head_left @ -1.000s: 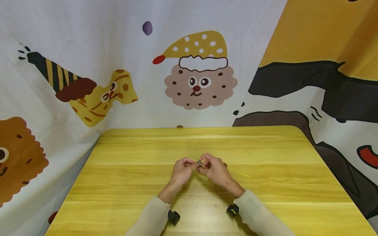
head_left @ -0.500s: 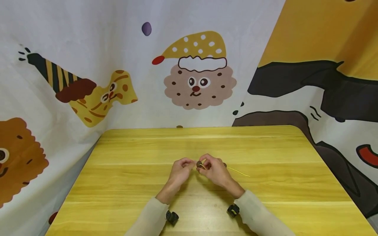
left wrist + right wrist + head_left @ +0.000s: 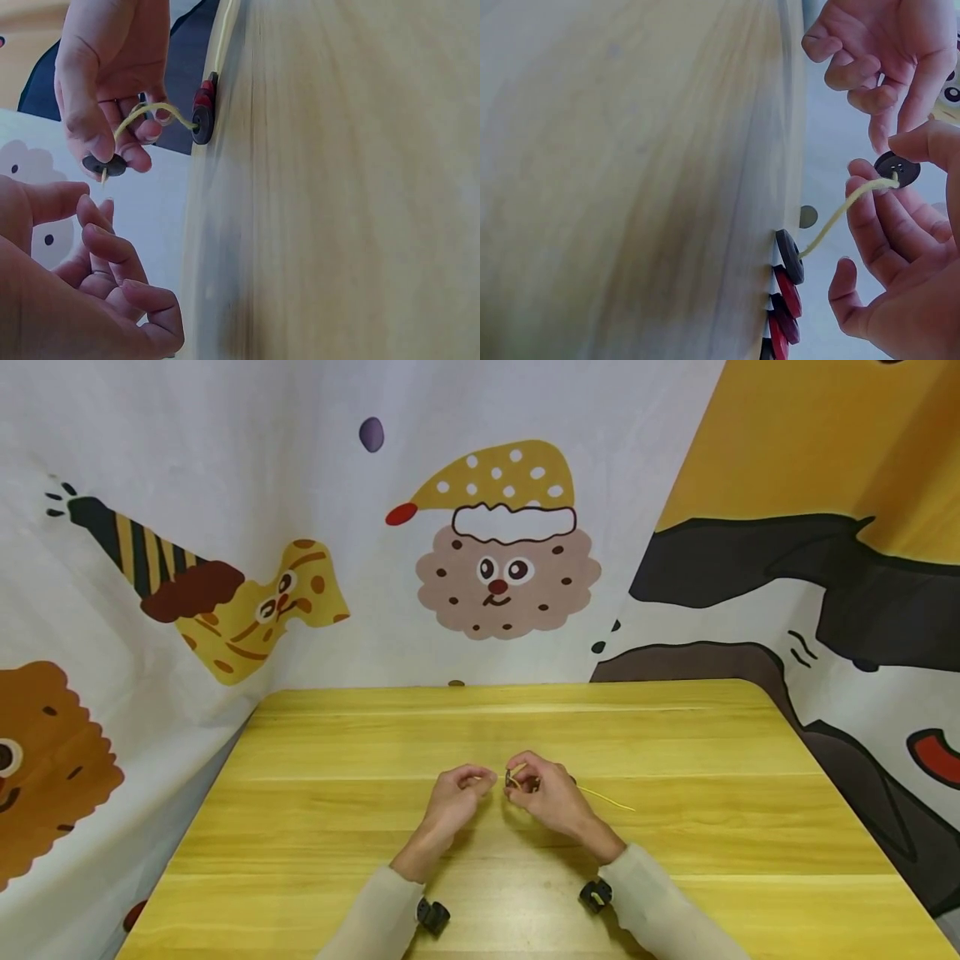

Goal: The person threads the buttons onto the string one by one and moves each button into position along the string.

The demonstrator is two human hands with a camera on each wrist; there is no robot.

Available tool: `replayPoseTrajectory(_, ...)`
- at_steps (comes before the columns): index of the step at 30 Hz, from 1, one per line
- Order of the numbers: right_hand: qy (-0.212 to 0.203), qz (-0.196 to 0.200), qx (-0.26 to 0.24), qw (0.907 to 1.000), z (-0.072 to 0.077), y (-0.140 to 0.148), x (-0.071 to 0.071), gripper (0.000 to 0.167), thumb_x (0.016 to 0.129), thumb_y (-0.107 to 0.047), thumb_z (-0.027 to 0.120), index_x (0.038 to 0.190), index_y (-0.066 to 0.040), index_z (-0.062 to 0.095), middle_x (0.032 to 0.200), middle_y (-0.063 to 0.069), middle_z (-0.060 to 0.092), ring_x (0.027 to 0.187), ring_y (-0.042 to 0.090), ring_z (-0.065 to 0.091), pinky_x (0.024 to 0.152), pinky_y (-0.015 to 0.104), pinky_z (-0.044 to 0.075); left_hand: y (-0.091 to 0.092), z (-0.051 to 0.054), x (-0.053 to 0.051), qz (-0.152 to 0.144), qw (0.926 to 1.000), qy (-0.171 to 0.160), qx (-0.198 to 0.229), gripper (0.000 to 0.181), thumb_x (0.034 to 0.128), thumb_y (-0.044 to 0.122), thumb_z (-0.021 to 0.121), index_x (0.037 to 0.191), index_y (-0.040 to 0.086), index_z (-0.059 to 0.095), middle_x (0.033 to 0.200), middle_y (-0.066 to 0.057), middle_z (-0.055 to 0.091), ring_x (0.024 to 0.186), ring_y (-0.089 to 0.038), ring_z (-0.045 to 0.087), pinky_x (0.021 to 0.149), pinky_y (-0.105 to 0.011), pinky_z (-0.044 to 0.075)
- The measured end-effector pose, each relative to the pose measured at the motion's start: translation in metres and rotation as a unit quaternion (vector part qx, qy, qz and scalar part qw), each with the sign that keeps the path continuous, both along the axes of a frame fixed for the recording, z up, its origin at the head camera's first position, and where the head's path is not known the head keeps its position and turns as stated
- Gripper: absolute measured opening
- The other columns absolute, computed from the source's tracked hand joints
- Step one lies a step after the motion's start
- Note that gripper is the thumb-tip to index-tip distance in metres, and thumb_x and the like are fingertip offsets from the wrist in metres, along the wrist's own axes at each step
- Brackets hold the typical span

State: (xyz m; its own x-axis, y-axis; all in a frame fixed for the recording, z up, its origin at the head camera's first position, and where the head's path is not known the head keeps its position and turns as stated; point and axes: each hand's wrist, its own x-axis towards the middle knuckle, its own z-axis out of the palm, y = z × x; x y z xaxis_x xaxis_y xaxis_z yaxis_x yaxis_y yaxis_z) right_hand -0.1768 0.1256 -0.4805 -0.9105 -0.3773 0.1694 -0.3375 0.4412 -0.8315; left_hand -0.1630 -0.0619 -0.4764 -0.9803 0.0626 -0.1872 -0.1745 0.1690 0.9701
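Observation:
My right hand [image 3: 553, 793] pinches a dark four-hole button [image 3: 898, 171] between thumb and fingers. A yellow cord [image 3: 838, 217] passes through this button. Facing it, my left hand [image 3: 455, 795] pinches the short cord end, thumb against index finger, just left of the button in the head view. From the button's other side the cord sags to another dark button [image 3: 202, 124]. Behind that one, several red and dark buttons [image 3: 787, 291] are strung close together near the tabletop. In the head view the right hand covers most of them.
Both hands are above the middle of a wooden table [image 3: 337, 852]. The cord's long tail [image 3: 609, 799] stretches right of the right hand. A printed cartoon curtain [image 3: 360, 610] hangs behind the table's far edge.
My left hand has drawn slightly left, away from the button, pulling cord out between the hands. The pinched button has turned edge-on to the head view. The right hand has barely moved.

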Motion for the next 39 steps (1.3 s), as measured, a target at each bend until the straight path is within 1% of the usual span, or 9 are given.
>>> replayPoseTrajectory(3,0.000,0.009,0.001,1.0000,-0.0001,0.0001,-0.0007,0.030,0.086,-0.005,0.073,0.113,-0.003,0.062,0.083,-0.001,0.072,0.069,0.008,0.059,0.060,0.023,0.049,0.0006,-0.0001,0.0000,-0.001,1.0000,0.000,0.001,0.021,0.0944,0.023,0.067,0.104,0.005,0.072,0.082,-0.003,0.060,0.071,-0.014,0.050,0.062,-0.025,0.041)
replayPoseTrajectory(8,-0.001,0.016,0.012,0.9998,0.0005,-0.0004,-0.0011,0.029,0.086,-0.004,0.071,0.114,-0.005,0.062,0.088,0.001,0.074,0.075,0.008,0.061,0.065,0.024,0.050,0.0012,-0.0009,-0.0003,0.000,1.0000,-0.002,-0.002,0.020,0.0934,0.022,0.068,0.103,0.005,0.072,0.080,-0.001,0.058,0.071,-0.014,0.049,0.061,-0.025,0.040)
replayPoseTrajectory(14,-0.009,0.018,0.021,0.9996,0.0016,-0.0010,-0.0006,0.029,0.086,-0.005,0.071,0.113,-0.009,0.062,0.091,0.002,0.075,0.077,0.009,0.062,0.067,0.025,0.049,0.0016,-0.0041,-0.0006,-0.002,1.0000,0.003,-0.009,0.020,0.0929,0.022,0.069,0.101,0.004,0.073,0.083,-0.003,0.060,0.074,-0.015,0.051,0.064,-0.027,0.041)
replayPoseTrajectory(21,-0.004,0.022,0.019,0.9996,0.0024,-0.0023,-0.0009,0.029,0.085,-0.003,0.071,0.112,-0.008,0.062,0.092,0.004,0.075,0.077,0.009,0.062,0.067,0.025,0.050,0.0014,-0.0042,-0.0014,-0.015,0.9998,0.007,-0.006,0.018,0.0947,0.020,0.067,0.101,0.004,0.072,0.088,-0.006,0.062,0.080,-0.021,0.054,0.067,-0.029,0.042)
replayPoseTrajectory(25,-0.004,0.021,0.023,0.9995,0.0018,-0.0027,-0.0015,0.029,0.085,-0.004,0.072,0.111,-0.009,0.062,0.091,0.002,0.075,0.077,0.007,0.062,0.065,0.024,0.049,0.0011,-0.0037,-0.0016,-0.020,0.9998,0.008,-0.004,0.018,0.0956,0.019,0.066,0.100,0.003,0.072,0.090,-0.008,0.063,0.082,-0.023,0.054,0.067,-0.028,0.043)
replayPoseTrajectory(27,-0.001,0.022,0.024,0.9995,0.0015,-0.0029,-0.0014,0.029,0.085,-0.004,0.073,0.110,-0.010,0.062,0.091,0.002,0.075,0.076,0.007,0.063,0.065,0.024,0.049,0.0008,-0.0040,-0.0016,-0.021,0.9997,0.010,-0.004,0.017,0.0958,0.019,0.065,0.100,0.003,0.071,0.090,-0.008,0.063,0.081,-0.023,0.055,0.067,-0.028,0.043)
replayPoseTrajectory(33,0.007,0.031,0.018,0.9993,0.0012,-0.0036,-0.0015,0.029,0.084,-0.001,0.073,0.109,-0.010,0.061,0.091,0.005,0.076,0.077,0.008,0.063,0.068,0.024,0.049,-0.0001,-0.0040,-0.0021,-0.018,0.9996,0.015,-0.014,0.017,0.0958,0.018,0.065,0.100,0.003,0.071,0.089,-0.006,0.063,0.077,-0.017,0.052,0.065,-0.027,0.043)
replayPoseTrajectory(39,-0.004,0.036,0.012,0.9993,0.0003,-0.0039,-0.0020,0.028,0.085,-0.001,0.072,0.109,-0.011,0.060,0.091,0.005,0.076,0.073,0.009,0.063,0.063,0.023,0.047,-0.0015,-0.0052,-0.0015,-0.019,0.9995,0.019,-0.018,0.018,0.0957,0.018,0.065,0.100,0.002,0.071,0.090,-0.009,0.064,0.077,-0.016,0.053,0.065,-0.026,0.043)
